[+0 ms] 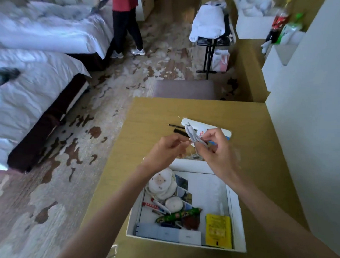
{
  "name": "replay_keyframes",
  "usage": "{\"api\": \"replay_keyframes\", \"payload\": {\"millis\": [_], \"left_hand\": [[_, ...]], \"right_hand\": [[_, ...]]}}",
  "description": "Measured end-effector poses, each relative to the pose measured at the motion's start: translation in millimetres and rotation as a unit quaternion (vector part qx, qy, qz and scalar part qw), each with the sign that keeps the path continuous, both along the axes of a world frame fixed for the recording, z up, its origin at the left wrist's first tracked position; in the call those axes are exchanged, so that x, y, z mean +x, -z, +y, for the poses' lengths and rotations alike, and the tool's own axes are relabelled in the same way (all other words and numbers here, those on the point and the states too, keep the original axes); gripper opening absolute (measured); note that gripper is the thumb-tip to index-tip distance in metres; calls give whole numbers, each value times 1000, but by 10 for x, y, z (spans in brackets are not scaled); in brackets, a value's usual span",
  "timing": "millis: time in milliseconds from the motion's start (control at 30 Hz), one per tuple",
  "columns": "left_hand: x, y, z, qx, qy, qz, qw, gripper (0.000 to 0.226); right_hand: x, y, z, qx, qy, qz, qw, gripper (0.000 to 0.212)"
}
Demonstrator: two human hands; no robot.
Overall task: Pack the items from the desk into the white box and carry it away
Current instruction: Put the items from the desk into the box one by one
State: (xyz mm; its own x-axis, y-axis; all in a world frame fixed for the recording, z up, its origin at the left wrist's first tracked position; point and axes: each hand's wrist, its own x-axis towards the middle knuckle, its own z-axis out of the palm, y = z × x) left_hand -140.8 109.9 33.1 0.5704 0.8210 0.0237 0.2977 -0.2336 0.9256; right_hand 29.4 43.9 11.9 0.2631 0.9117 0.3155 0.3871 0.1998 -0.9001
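The open white box sits at the near edge of the tan desk. Inside lie a yellow packet, a green patterned tube, white round pads and several small items. Above the box's far edge, both hands hold a bundle of folded white cable. My right hand pinches the bundle, and my left hand grips its end from the left. Beyond the hands, on the desk, lie a black pen, a thin pencil and a flat white pack.
A padded stool stands just past the desk's far edge. A white wall borders the desk on the right. Beds fill the left side. A person stands on the patterned carpet at the back, near a folding rack.
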Motion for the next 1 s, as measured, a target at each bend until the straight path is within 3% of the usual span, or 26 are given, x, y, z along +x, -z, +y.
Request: {"api": "replay_keyframes", "payload": {"millis": [67, 233, 433, 633, 1000], "left_hand": [[-123, -58, -113, 24, -14, 53, 998, 14], [-367, -105, -408, -19, 26, 193, 981, 18], [-372, 20, -627, 41, 43, 271, 961, 26], [-260, 205, -517, 19, 54, 263, 963, 23], [-194, 355, -266, 10, 135, 238, 962, 26]], "right_hand": [[-55, 19, -84, -19, -14, -7, 1000, 20], [-132, 98, -285, -116, -61, -65, 989, 18], [-140, 298, -445, -263, -91, -235, 931, 27], [-206, 470, -462, -210, -64, -361, 907, 28], [-330, 630, -483, -107, 42, -343, 932, 15]]}}
